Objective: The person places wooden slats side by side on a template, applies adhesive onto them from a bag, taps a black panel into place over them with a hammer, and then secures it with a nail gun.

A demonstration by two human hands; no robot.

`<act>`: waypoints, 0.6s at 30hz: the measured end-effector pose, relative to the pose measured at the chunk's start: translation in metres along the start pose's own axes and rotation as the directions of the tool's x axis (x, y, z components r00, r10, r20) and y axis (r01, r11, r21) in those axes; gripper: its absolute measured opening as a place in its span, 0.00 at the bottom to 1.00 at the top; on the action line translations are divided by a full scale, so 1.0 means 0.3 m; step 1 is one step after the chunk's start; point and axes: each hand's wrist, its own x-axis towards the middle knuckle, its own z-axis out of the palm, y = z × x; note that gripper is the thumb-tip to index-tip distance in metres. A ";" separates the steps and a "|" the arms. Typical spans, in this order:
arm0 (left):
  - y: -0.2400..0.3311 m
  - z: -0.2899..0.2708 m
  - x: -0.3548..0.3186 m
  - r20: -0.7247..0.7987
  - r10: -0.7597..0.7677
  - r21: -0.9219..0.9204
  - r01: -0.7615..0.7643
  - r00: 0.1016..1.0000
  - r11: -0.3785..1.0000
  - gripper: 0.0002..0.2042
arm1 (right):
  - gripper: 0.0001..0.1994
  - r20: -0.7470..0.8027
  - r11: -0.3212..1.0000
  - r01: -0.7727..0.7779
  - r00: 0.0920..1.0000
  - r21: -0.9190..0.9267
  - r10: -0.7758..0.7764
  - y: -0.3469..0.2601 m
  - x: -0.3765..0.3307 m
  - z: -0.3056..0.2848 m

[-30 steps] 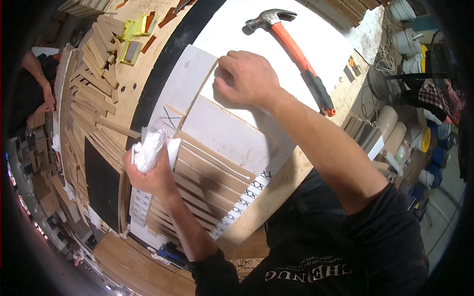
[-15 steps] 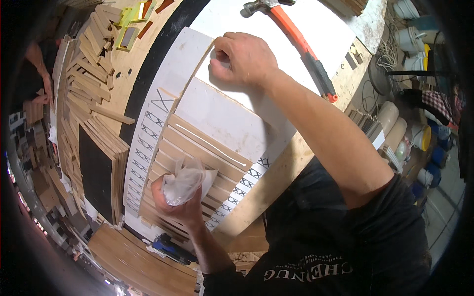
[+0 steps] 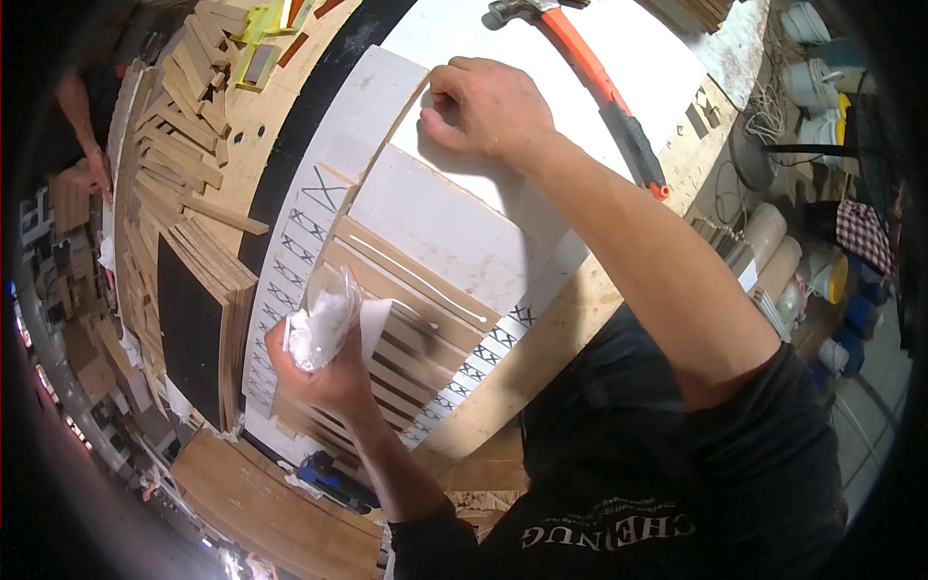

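My left hand [image 3: 324, 372] is closed around a clear plastic bag [image 3: 329, 314] of white paste, holding it low over the wooden slats [image 3: 425, 338]. The slats lie side by side with dark gaps between them. Along the farthest slat runs a thin white bead [image 3: 416, 280]; the bag's lower end is hidden by my hand. White strips [image 3: 300, 237] with black crosses border the slats at both ends. My right hand [image 3: 493, 106] is loosely curled, with nothing visible in it, beside the edge of a white panel [image 3: 435, 208] beyond the slats.
An orange-handled hammer [image 3: 599, 82] lies at the far right. To the left are a stack of dark-faced boards [image 3: 203, 329] and many loose wood strips [image 3: 188, 135]. A blue-and-black tool [image 3: 329, 478] sits at the near end. Another person's hand [image 3: 92, 174] shows at far left.
My left hand has moved left over the slats with the bag, which now tilts more upright. My right hand keeps its curled pose beside the panel. The whole view has shifted slightly.
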 end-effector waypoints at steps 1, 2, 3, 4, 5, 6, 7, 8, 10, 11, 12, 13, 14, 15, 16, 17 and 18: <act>-0.004 0.002 0.013 -0.002 -0.006 -0.018 0.006 1.000 1.000 0.23 | 0.11 0.003 1.000 -0.005 1.000 0.002 0.005 -0.001 0.000 -0.001; -0.006 0.007 0.026 -0.003 -0.025 -0.040 0.025 1.000 0.999 0.23 | 0.11 0.000 1.000 -0.014 1.000 -0.001 0.014 -0.001 0.001 -0.002; -0.006 0.012 0.037 -0.005 -0.009 -0.033 0.009 1.000 0.999 0.23 | 0.11 0.005 1.000 -0.009 1.000 0.008 0.009 -0.002 0.002 -0.003; -0.006 0.017 0.048 -0.011 -0.070 -0.097 0.068 0.998 0.993 0.22 | 0.11 0.005 1.000 -0.006 1.000 0.003 0.006 -0.002 0.002 -0.003; -0.006 0.023 0.060 -0.012 -0.130 -0.162 0.126 0.991 0.979 0.22 | 0.11 0.006 1.000 -0.003 1.000 -0.003 0.003 -0.002 0.002 -0.004; -0.006 0.028 0.072 -0.012 -0.129 -0.161 0.125 0.992 0.979 0.22 | 0.11 0.005 1.000 -0.004 1.000 -0.001 0.004 -0.002 0.002 -0.004; -0.007 0.032 0.085 -0.046 -0.146 -0.098 0.141 0.988 0.985 0.21 | 0.10 -0.008 1.000 0.012 1.000 -0.009 -0.012 -0.002 0.002 -0.004; -0.009 0.034 0.098 -0.063 -0.165 -0.052 0.162 0.984 0.985 0.20 | 0.10 -0.022 1.000 0.020 1.000 -0.022 -0.021 -0.001 0.002 -0.004; -0.018 0.036 0.123 -0.085 -0.115 0.022 0.118 0.990 0.993 0.20 | 0.10 -0.010 1.000 0.021 1.000 -0.023 -0.021 -0.001 0.002 -0.004; -0.024 0.038 0.134 -0.079 -0.078 0.070 0.083 0.994 0.994 0.20 | 0.10 -0.013 0.999 0.018 1.000 -0.035 -0.018 0.000 0.002 -0.003; -0.031 0.041 0.144 -0.085 -0.070 0.078 0.077 0.994 0.994 0.20 | 0.10 0.003 0.999 0.013 1.000 -0.031 -0.013 -0.001 0.002 -0.002; -0.039 0.045 0.153 -0.090 -0.026 0.098 0.035 0.996 0.995 0.20 | 0.11 -0.025 0.999 0.024 0.999 -0.025 -0.024 -0.002 0.002 -0.001; -0.046 0.052 0.159 -0.094 0.018 0.118 -0.006 0.995 0.993 0.20 | 0.11 -0.036 0.999 0.015 0.999 -0.028 -0.016 -0.001 0.002 0.000; -0.051 0.058 0.163 -0.093 0.017 0.118 -0.006 0.996 0.993 0.20 | 0.11 -0.052 0.999 0.032 0.998 -0.019 -0.033 0.000 0.002 0.000; -0.055 0.063 0.165 -0.129 0.041 0.111 -0.027 0.991 0.993 0.20 | 0.11 -0.030 1.000 0.020 0.999 -0.009 -0.020 0.001 0.002 0.000; -0.055 0.066 0.161 -0.149 0.054 0.104 -0.039 0.987 0.994 0.21 | 0.11 -0.020 1.000 0.010 1.000 -0.003 -0.010 0.001 0.001 0.000; -0.052 0.062 0.152 -0.163 0.065 0.106 -0.048 0.985 0.993 0.21 | 0.11 -0.007 1.000 0.004 1.000 0.001 -0.004 0.001 0.000 0.001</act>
